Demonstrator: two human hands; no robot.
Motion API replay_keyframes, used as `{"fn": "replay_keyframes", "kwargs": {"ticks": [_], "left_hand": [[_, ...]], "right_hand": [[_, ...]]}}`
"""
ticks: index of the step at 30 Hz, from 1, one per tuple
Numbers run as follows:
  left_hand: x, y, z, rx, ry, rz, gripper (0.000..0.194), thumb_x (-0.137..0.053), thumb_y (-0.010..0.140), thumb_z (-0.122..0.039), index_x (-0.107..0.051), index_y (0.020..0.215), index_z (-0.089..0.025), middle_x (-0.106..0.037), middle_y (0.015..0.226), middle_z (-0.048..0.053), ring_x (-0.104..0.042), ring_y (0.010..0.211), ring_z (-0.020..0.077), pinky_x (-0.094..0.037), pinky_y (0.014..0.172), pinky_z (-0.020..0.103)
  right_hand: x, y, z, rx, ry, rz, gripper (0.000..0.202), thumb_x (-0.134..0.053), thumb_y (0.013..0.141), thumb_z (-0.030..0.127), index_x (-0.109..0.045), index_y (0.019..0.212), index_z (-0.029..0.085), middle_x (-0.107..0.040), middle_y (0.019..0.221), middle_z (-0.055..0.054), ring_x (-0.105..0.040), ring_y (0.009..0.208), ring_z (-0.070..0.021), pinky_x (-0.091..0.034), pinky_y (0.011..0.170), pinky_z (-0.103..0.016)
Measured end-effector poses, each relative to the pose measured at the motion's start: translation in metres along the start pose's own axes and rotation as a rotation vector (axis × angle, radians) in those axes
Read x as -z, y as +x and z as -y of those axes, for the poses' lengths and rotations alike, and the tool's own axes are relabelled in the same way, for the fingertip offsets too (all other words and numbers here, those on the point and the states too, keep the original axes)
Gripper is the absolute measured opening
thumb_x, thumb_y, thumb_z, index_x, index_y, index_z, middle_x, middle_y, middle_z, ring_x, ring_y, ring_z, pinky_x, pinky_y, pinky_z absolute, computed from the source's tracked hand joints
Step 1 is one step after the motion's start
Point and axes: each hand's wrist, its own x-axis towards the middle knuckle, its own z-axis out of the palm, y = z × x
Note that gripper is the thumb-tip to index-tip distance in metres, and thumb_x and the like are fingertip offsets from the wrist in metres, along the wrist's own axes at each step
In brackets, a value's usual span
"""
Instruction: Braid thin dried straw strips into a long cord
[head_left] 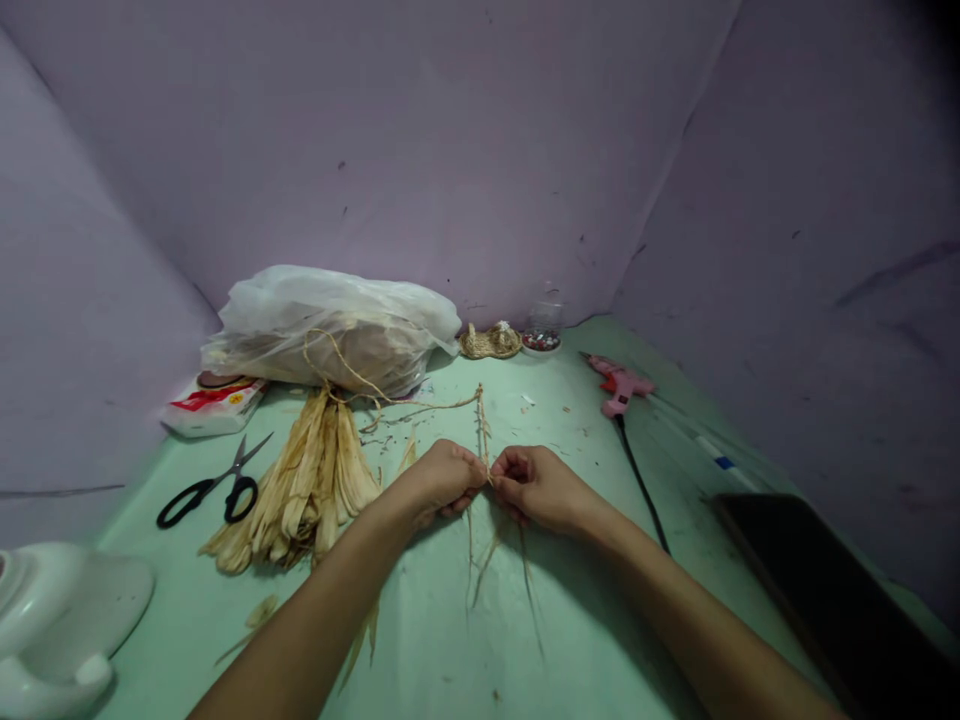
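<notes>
A thin braided husk cord (481,420) runs down the middle of the table toward me, its far end fixed at a small point where a twisted cord leads off left. My left hand (450,478) and my right hand (534,487) meet at the cord's near end, fingers pinched on its strands. Loose strands (487,565) hang below my fingers toward the table's front. Left of my hands lies a fanned bundle of dried husks (311,480), tied at its top. Part of the grip is hidden behind my fingers.
Black-handled scissors (217,487) lie left of the bundle. Behind are a plastic bag (330,320), a packet (215,408), a small woven piece (490,341) and a clear container (543,325). At right lie a pink glue gun (619,383) and a dark flat object (832,600); a white object (67,625) stands front left.
</notes>
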Motion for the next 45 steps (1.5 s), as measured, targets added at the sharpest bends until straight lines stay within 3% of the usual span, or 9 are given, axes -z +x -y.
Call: {"fn": "replay_keyframes", "kwargs": {"ticks": [8, 17, 24, 33, 41, 45], "left_hand": [[-0.003, -0.002, -0.001, 0.007, 0.054, -0.043, 0.007, -0.047, 0.055, -0.019, -0.042, 0.05, -0.017, -0.033, 0.036, -0.006, -0.028, 0.03, 0.0047, -0.014, 0.033, 0.018], [-0.008, 0.007, 0.01, -0.038, 0.08, -0.126, 0.006, -0.044, 0.052, -0.014, -0.042, 0.046, -0.016, -0.03, 0.035, -0.006, -0.023, 0.032, 0.0044, -0.013, 0.035, 0.021], [-0.011, 0.008, 0.014, -0.074, 0.141, -0.232, 0.01, -0.044, 0.051, -0.015, -0.039, 0.044, -0.016, -0.025, 0.036, -0.007, -0.02, 0.035, 0.0039, -0.01, 0.038, 0.021], [-0.016, -0.003, 0.003, 0.027, -0.092, -0.221, 0.019, -0.043, 0.051, -0.011, -0.029, 0.042, -0.018, -0.022, 0.031, -0.008, -0.018, 0.029, 0.003, -0.009, 0.035, 0.02], [-0.007, -0.008, 0.0, 0.042, -0.125, -0.144, 0.007, -0.044, 0.046, -0.007, -0.048, 0.046, -0.012, -0.031, 0.029, -0.006, -0.022, 0.028, 0.0034, -0.011, 0.033, 0.019], [-0.003, -0.006, 0.002, 0.005, -0.111, -0.156, 0.006, -0.044, 0.044, -0.007, -0.049, 0.045, -0.011, -0.036, 0.032, -0.005, -0.024, 0.03, 0.0029, -0.013, 0.033, 0.019]], "right_hand": [[0.002, -0.002, -0.004, 0.174, -0.386, -0.105, 0.01, -0.049, 0.068, 0.02, -0.058, 0.07, 0.015, -0.059, 0.059, -0.001, -0.046, 0.05, -0.0085, -0.029, 0.044, -0.018], [-0.002, -0.012, 0.007, 0.169, -0.613, -0.179, 0.013, -0.046, 0.069, 0.018, -0.059, 0.069, 0.016, -0.061, 0.061, -0.003, -0.048, 0.051, -0.0105, -0.026, 0.046, -0.02], [-0.009, -0.021, 0.02, 0.07, -0.882, -0.301, 0.019, -0.046, 0.071, 0.022, -0.064, 0.07, 0.019, -0.065, 0.067, -0.008, -0.057, 0.06, -0.0179, -0.024, 0.048, -0.025], [-0.021, -0.03, 0.03, 0.038, -0.989, -0.201, 0.022, -0.045, 0.069, 0.021, -0.067, 0.072, 0.019, -0.068, 0.07, -0.011, -0.059, 0.059, -0.021, -0.018, 0.045, -0.028], [-0.034, -0.034, 0.035, 0.057, -1.045, -0.111, 0.023, -0.045, 0.069, 0.014, -0.067, 0.075, 0.014, -0.067, 0.071, -0.013, -0.059, 0.059, -0.0205, -0.021, 0.045, -0.028], [-0.02, -0.041, 0.04, 0.125, -0.838, 0.115, 0.013, -0.052, 0.06, 0.014, -0.065, 0.062, 0.015, -0.065, 0.059, -0.007, -0.054, 0.052, -0.0151, -0.026, 0.043, -0.023]]}}
